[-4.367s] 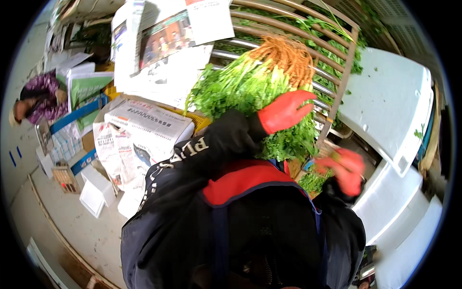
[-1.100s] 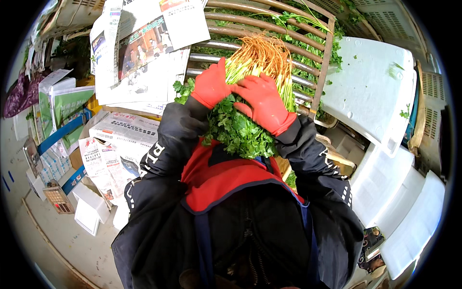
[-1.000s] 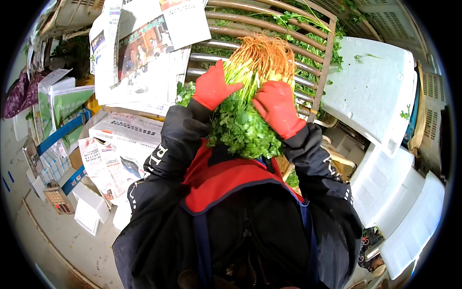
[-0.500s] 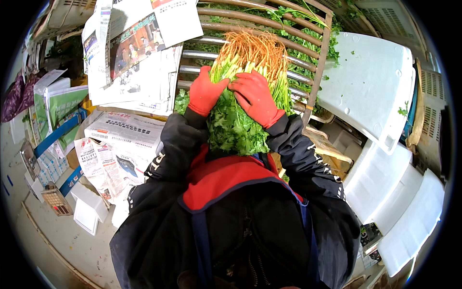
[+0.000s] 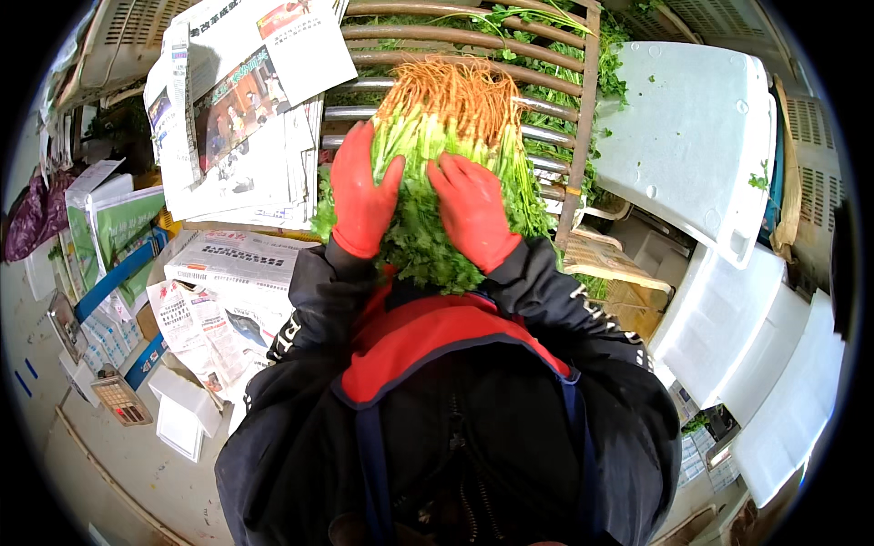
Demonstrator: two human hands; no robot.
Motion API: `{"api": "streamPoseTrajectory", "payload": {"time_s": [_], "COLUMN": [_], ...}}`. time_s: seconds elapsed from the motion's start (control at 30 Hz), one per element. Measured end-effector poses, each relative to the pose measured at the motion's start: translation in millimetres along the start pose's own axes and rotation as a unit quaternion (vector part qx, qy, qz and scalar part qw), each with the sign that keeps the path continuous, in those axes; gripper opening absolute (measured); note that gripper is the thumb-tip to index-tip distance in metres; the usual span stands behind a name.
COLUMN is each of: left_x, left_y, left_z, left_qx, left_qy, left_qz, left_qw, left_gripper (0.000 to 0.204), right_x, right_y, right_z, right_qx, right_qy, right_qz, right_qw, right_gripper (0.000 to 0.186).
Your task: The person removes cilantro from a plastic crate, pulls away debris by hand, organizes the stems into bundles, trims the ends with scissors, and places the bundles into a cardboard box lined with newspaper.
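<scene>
A wide bunch of coriander [image 5: 428, 232] lies on a slatted rack in front of me, its orange-brown roots [image 5: 455, 86] at the far end and its leaves toward my body. My left hand [image 5: 364, 193], in a red glove, rests along the left side of the bunch with fingers stretched out and thumb apart. On the right part of the stems [image 5: 437, 132] lies my right hand [image 5: 473, 211], also red-gloved, its fingers spread over the bunch and slightly bent. Neither hand is closed around anything. The leaves under both palms are partly hidden.
Metal and wooden slats [image 5: 546, 86] make up the rack, with more greens [image 5: 610, 77] beneath and beyond. Stacked newspapers [image 5: 250, 150] lie at left, with others [image 5: 237, 264] nearer me. A white foam lid [image 5: 683, 150] and foam boxes [image 5: 719, 337] stand at right.
My hands have moved slightly apart. The left one now reaches straighter along the bunch's side, and the right has drawn back toward me. The whole view has shifted a little.
</scene>
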State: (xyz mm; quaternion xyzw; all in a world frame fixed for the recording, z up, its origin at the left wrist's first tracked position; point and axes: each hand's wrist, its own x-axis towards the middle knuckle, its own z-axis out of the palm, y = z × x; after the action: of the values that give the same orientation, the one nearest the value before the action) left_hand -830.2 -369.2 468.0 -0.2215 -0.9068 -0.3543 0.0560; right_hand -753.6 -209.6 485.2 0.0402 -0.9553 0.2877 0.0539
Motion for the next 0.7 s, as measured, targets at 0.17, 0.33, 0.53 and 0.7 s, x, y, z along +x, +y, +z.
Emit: {"api": "streamPoseTrajectory", "payload": {"time_s": [0.17,0.33,0.53,0.7], "left_x": [11,-2,-8,-12], "left_y": [52,44,80,68], "left_z": [0,21,20,19], "left_qx": [-0.257,-0.21,-0.122,-0.059], "left_qy": [-0.07,-0.116,-0.233,-0.282], "left_qz": [0.035,0.044,0.22,0.173], "left_qw": [0.963,0.97,0.94,0.942], "left_gripper": [0.036,0.045,0.047,0.061], "right_x": [19,-20,-9,13], "right_y": [-5,18,75,106], "right_z": [12,-28,-36,-5], "right_qx": [0.149,0.205,0.233,0.148], "right_qy": [0.015,0.134,0.105,0.042], "right_qz": [-0.006,0.085,0.309,0.274], "right_qw": [0.989,0.966,0.916,0.949], "right_gripper": [0.04,0.034,0.051,0.056]}}
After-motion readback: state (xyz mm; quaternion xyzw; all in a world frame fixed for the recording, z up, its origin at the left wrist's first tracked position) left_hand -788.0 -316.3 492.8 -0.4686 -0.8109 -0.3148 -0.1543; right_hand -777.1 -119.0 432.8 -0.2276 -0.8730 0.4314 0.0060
